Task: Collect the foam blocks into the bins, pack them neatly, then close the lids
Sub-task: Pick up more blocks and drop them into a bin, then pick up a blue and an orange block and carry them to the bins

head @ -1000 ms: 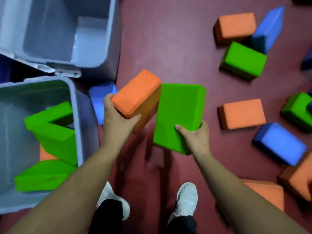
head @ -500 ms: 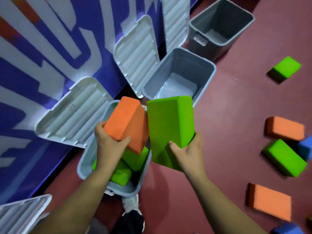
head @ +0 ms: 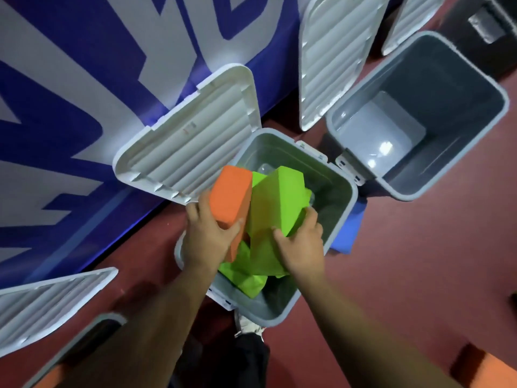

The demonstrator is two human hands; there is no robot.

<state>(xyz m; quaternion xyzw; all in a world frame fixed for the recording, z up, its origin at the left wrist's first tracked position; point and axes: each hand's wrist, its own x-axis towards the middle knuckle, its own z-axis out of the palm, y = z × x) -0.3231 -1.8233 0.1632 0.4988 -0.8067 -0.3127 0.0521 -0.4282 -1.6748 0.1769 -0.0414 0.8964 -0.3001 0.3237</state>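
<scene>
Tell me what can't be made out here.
Head view: how many blocks lie in the near bin; the orange block in the left hand and green block in the right hand cover them.
Head view: blue block, mostly behind that bin's wall.
Head view: orange shape, bottom right, cut off by the edge.

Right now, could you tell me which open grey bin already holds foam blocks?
The nearer bin: green blocks lie inside it, while the farther bin on the right shows only its bare floor.
</scene>
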